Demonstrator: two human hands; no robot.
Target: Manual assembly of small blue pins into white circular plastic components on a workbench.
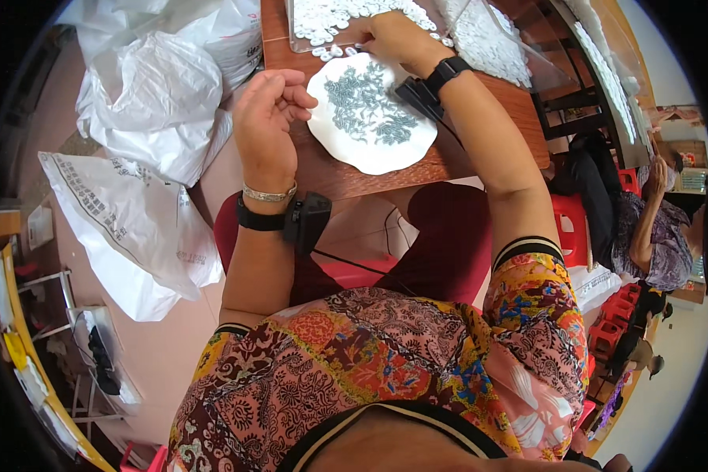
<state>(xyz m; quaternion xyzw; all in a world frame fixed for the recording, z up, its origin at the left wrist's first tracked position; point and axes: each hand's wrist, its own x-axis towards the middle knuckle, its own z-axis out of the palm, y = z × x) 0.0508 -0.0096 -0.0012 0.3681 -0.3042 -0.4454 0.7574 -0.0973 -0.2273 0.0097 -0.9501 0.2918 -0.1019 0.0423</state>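
A white scalloped plate [377,161] lies on the table in front of me, with many small grey-green, rod-like pieces [366,102] spread over it. My left hand [271,110] is at the plate's left rim, its fingers loosely curled; whatever they hold, if anything, is hidden. Beyond the plate, my right hand [401,39] reaches across to small white oval parts [334,51] at the near edge of a clear tray [299,39]. Its fingers are bent down and closed, and their tips are partly hidden. More white parts [322,20] fill the tray.
A second heap of white parts [488,47] lies at the far right of the wooden table [480,157]. White plastic bags [149,94] stand left of the table. Red stools [570,228] and a seated person [657,228] are at right. Cables run from both wrist devices.
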